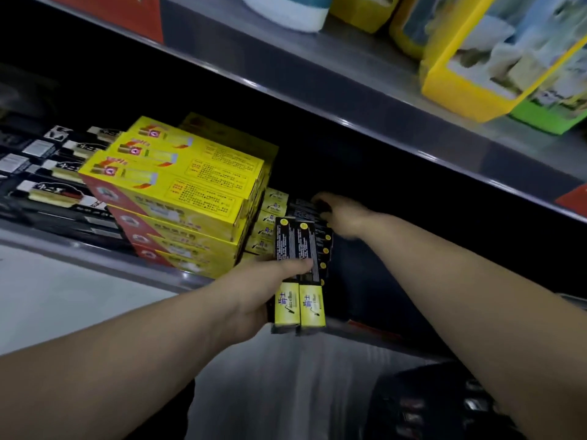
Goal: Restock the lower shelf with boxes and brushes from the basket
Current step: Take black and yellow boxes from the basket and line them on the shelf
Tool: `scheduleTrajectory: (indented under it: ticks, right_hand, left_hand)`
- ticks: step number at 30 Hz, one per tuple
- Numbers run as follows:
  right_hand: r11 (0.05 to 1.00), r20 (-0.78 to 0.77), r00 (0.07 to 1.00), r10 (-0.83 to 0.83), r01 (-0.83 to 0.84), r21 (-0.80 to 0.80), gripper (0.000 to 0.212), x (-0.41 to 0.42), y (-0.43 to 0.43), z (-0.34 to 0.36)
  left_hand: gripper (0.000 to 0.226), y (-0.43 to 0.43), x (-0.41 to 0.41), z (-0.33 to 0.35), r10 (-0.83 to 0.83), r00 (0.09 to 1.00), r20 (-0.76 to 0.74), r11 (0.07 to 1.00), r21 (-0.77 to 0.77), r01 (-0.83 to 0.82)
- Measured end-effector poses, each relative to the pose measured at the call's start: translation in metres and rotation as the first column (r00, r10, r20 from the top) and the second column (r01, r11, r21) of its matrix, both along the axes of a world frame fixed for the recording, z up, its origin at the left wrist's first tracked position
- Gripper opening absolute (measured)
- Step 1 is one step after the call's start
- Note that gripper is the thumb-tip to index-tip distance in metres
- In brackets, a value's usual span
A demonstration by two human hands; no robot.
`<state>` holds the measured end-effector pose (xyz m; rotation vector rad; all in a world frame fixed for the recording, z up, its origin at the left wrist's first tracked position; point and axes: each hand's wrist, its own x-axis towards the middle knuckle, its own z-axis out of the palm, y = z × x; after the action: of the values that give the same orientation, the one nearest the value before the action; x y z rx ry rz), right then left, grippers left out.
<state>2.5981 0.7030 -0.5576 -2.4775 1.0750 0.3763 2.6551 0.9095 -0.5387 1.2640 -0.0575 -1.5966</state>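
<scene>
Left hand (263,281) grips slim boxes (298,246) at the shelf lip (111,259); right hand (338,214) seemingly pinches another box (303,207); open room rightward.

1. My left hand (270,287) grips a bundle of slim black-and-yellow cardboard boxes (300,249), thumb across their fronts, at the edge of the grey metal lower shelf (95,254).
2. My right hand (338,214) reaches deeper, fingers curled over a black cardboard box (303,206) just behind the bundle.
3. A stack of flat yellow-and-red cardboard boxes (178,192) stands just left; black-packaged brushes (47,166) lie further left.
4. A black plastic basket (444,404) sits below my right forearm.
</scene>
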Motion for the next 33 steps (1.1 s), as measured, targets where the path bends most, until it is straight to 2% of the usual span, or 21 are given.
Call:
scheduleTrajectory:
  ticks: [3, 5, 7, 9, 11, 13, 15, 18, 20, 21, 23, 25, 27, 29, 31, 33]
  right_hand:
    - [0.992, -0.121, 0.988, 0.09, -0.1, -0.073, 0.047, -0.003, 0.009, 0.023]
    - [0.982, -0.123, 0.977, 0.176, -0.183, -0.044, 0.06, -0.007, 0.021, 0.047]
    - [0.956, -0.034, 0.973, 0.23, -0.219, 0.194, 0.077, -0.016, 0.037, 0.07]
    - [0.861, 0.083, 0.988, 0.128, -0.152, 0.486, 0.088, -0.029, 0.052, 0.086]
    - [0.799, 0.168, 0.986, -0.011, -0.092, 0.595, 0.086, -0.039, 0.06, 0.094]
    - [0.814, 0.208, 0.975, -0.072, -0.063, 0.577, 0.074, -0.046, 0.06, 0.098]
    - [0.808, 0.186, 0.978, -0.09, -0.038, 0.588, 0.048, -0.051, 0.054, 0.1]
    - [0.8, 0.11, 0.98, -0.168, 0.071, 0.596, 0.018, -0.06, 0.037, 0.099]
    - [0.806, 0.133, 0.937, -0.323, 0.199, 0.558, 0.019, -0.062, 0.024, 0.095]
    - [0.796, 0.176, 0.882, -0.438, 0.29, 0.531, 0.023, -0.06, 0.018, 0.091]
    - [0.73, 0.283, 0.712, -0.643, 0.46, 0.505, 0.032, -0.053, 0.007, 0.08]
    - [0.686, 0.354, 0.601, -0.717, 0.519, 0.51, 0.051, -0.042, -0.002, 0.067]
    - [0.725, 0.432, 0.585, -0.687, 0.505, 0.468, 0.057, -0.031, -0.009, 0.053]
    - [0.815, 0.496, 0.647, -0.579, 0.48, 0.325, 0.054, -0.021, -0.015, 0.041]
    - [0.871, 0.522, 0.7, -0.487, 0.437, 0.225, 0.046, -0.014, -0.017, 0.03]
    - [0.896, 0.519, 0.732, -0.442, 0.393, 0.208, 0.032, -0.009, -0.017, 0.017]
  left_hand:
    - [0.03, -0.002, 0.001, 0.003, 0.021, 1.0, 0.006, 1.0, -0.021, -0.021]
    - [0.033, -0.002, 0.001, 0.005, 0.032, 0.999, 0.019, 0.999, -0.036, -0.032]
    - [0.039, -0.002, 0.0, 0.009, 0.038, 0.998, 0.042, 0.998, -0.043, -0.036]
    - [0.043, -0.003, 0.0, 0.012, 0.038, 0.997, 0.066, 0.998, -0.056, -0.035]
    - [0.044, -0.003, -0.001, 0.016, 0.026, 0.995, 0.099, 0.996, -0.091, -0.017]
    - [0.053, -0.002, -0.002, 0.021, -0.005, 0.989, 0.146, 0.993, -0.119, 0.023]
    - [0.059, -0.001, -0.002, 0.023, -0.03, 0.982, 0.186, 0.992, -0.118, 0.053]
    - [0.035, 0.001, 0.001, 0.019, -0.022, 0.983, 0.184, 0.998, -0.047, 0.031]
    - [0.03, 0.002, 0.003, 0.016, 0.009, 0.992, 0.125, 1.0, 0.005, -0.009]
    - [0.031, 0.001, 0.004, 0.015, 0.019, 0.994, 0.111, 1.0, 0.02, -0.021]
    - [0.031, 0.0, 0.005, 0.012, 0.015, 0.992, 0.125, 0.999, 0.029, -0.019]
    - [0.034, -0.001, 0.006, 0.008, 0.016, 0.985, 0.17, 0.999, 0.025, -0.021]
    - [0.052, 0.0, 0.006, 0.001, 0.02, 0.975, 0.223, 1.0, 0.009, -0.022]
    - [0.066, 0.0, 0.005, -0.004, 0.025, 0.957, 0.289, 1.0, -0.025, -0.019]
    - [0.069, 0.0, 0.006, -0.009, 0.048, 0.938, 0.344, 0.998, -0.05, -0.033]
    - [0.065, 0.001, 0.007, -0.013, 0.064, 0.914, 0.4, 0.997, -0.058, -0.045]
